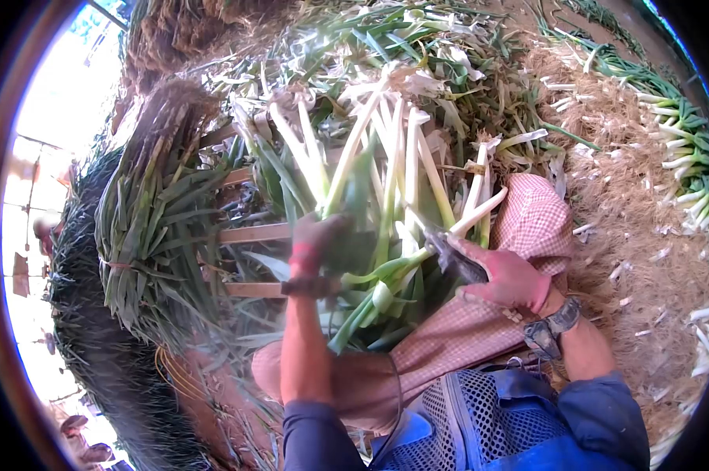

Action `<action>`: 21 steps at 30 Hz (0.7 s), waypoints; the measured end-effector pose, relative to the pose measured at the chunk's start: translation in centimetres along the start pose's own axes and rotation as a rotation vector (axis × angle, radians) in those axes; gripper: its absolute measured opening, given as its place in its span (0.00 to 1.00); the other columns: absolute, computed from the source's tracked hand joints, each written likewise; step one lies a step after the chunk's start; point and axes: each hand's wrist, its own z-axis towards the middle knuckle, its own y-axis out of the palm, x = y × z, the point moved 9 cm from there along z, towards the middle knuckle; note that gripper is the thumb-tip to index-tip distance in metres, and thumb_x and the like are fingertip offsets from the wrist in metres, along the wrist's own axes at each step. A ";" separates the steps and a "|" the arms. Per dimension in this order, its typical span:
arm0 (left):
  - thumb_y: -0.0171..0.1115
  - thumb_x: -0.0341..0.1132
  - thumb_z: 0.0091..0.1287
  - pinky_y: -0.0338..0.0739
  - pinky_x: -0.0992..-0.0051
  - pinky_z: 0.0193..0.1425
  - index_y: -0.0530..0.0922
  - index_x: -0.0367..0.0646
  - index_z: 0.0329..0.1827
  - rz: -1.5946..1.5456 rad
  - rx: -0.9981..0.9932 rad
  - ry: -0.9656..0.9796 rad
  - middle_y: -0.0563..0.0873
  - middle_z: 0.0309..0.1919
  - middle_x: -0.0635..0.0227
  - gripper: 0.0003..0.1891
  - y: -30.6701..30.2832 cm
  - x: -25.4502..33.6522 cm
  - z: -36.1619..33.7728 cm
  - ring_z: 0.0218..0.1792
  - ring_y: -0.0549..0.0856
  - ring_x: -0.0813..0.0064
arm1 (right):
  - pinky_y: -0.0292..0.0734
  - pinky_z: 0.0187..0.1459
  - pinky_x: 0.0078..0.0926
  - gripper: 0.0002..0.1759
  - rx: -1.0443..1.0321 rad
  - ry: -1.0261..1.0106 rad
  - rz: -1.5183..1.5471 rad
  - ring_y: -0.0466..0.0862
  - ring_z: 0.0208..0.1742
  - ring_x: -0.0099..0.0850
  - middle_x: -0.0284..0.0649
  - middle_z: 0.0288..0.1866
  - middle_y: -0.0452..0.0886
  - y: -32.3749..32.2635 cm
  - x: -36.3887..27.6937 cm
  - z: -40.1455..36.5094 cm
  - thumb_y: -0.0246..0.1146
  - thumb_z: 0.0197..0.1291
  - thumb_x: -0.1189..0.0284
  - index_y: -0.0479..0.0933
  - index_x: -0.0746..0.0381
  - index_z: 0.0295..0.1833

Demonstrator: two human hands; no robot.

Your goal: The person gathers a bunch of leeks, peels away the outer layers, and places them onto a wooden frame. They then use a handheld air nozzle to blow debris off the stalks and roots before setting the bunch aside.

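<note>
White-stemmed green onions lie fanned over a slatted wooden rack in front of me. My left hand, in a reddish glove with dark fingers, is over the green part of the onions, blurred; its fingers cannot be made out. My right hand, in a pink glove with dark fingertips, is closed around the stem of one onion, whose white end points up and right. The green leaves of that onion bend down to the left between my hands.
A tied bundle of onions leans at the left, beside a long dark green pile. Peeled leaves are heaped behind the rack. Root scraps cover the ground at the right, where a row of white-stemmed onions lies.
</note>
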 end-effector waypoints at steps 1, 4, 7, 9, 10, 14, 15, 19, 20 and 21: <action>0.79 0.36 0.62 0.84 0.75 0.42 0.90 0.30 0.45 0.003 0.019 -0.005 0.92 0.35 0.68 0.16 -0.1 1.0 -1.1 0.33 0.88 0.80 | 0.82 0.56 0.42 0.54 -0.017 0.070 -0.004 0.90 0.49 0.53 0.59 0.47 0.89 0.0 -0.3 0.7 0.73 0.59 0.51 0.61 0.60 0.87; 0.80 0.38 0.62 0.83 0.76 0.40 0.90 0.31 0.46 0.039 0.050 -0.002 0.92 0.35 0.68 0.18 -0.5 0.6 -0.8 0.33 0.87 0.81 | 0.82 0.56 0.45 0.56 -0.053 0.054 -0.024 0.90 0.50 0.57 0.59 0.46 0.89 0.9 -0.5 1.9 0.71 0.59 0.47 0.59 0.60 0.87; 0.80 0.40 0.63 0.82 0.77 0.40 0.90 0.31 0.46 0.101 0.065 0.031 0.92 0.35 0.69 0.19 -0.8 -1.0 1.1 0.32 0.86 0.81 | 0.82 0.57 0.47 0.54 -0.073 0.154 -0.099 0.90 0.51 0.55 0.58 0.46 0.89 0.8 -1.2 2.6 0.70 0.60 0.49 0.59 0.60 0.87; 0.80 0.43 0.64 0.83 0.76 0.43 0.90 0.31 0.48 0.074 0.043 0.037 0.93 0.37 0.70 0.21 -0.6 -0.8 0.8 0.34 0.87 0.81 | 0.82 0.56 0.47 0.54 -0.056 0.179 -0.102 0.90 0.51 0.55 0.58 0.46 0.89 0.4 -1.4 2.6 0.70 0.59 0.49 0.59 0.60 0.87; 0.80 0.43 0.64 0.83 0.76 0.43 0.90 0.31 0.48 0.074 0.047 0.033 0.93 0.37 0.70 0.21 -0.5 -0.9 0.7 0.34 0.87 0.81 | 0.82 0.56 0.47 0.54 -0.043 0.208 -0.107 0.90 0.50 0.55 0.58 0.46 0.89 0.1 -1.5 2.5 0.71 0.59 0.50 0.60 0.60 0.87; 0.77 0.47 0.65 0.84 0.70 0.51 0.89 0.37 0.58 0.190 0.146 0.169 0.94 0.41 0.63 0.25 -0.8 -1.1 1.4 0.41 0.91 0.72 | 0.82 0.58 0.46 0.54 -0.045 0.152 -0.088 0.90 0.51 0.55 0.56 0.44 0.90 0.7 -0.7 1.4 0.72 0.59 0.51 0.60 0.61 0.86; 0.76 0.48 0.66 0.84 0.65 0.53 0.89 0.40 0.58 0.514 0.326 0.256 0.94 0.41 0.58 0.25 -1.4 0.6 0.6 0.42 0.92 0.64 | 0.81 0.59 0.47 0.54 -0.064 0.158 -0.065 0.89 0.51 0.55 0.56 0.45 0.89 1.0 -0.7 1.0 0.72 0.59 0.51 0.61 0.62 0.86; 0.71 0.58 0.66 0.85 0.55 0.56 0.88 0.47 0.60 1.001 0.427 0.377 0.93 0.43 0.51 0.29 1.2 5.3 -1.3 0.45 0.92 0.48 | 0.81 0.62 0.46 0.54 -0.041 0.151 -0.059 0.89 0.56 0.55 0.59 0.51 0.89 1.0 -1.0 0.4 0.73 0.59 0.50 0.60 0.63 0.86; 0.70 0.61 0.65 0.86 0.56 0.54 0.87 0.47 0.61 1.095 0.274 0.289 0.93 0.43 0.53 0.31 3.0 5.0 -0.9 0.45 0.93 0.49 | 0.80 0.64 0.46 0.55 -0.017 0.025 -0.058 0.88 0.58 0.55 0.61 0.55 0.87 1.7 -1.2 0.7 0.73 0.59 0.50 0.60 0.62 0.86; 0.70 0.64 0.65 0.86 0.56 0.51 0.87 0.48 0.58 1.215 0.171 0.234 0.93 0.41 0.54 0.31 4.9 5.5 -2.1 0.44 0.93 0.52 | 0.80 0.66 0.45 0.55 0.007 -0.102 -0.058 0.87 0.61 0.56 0.62 0.60 0.86 1.7 -2.4 0.9 0.73 0.60 0.50 0.60 0.62 0.87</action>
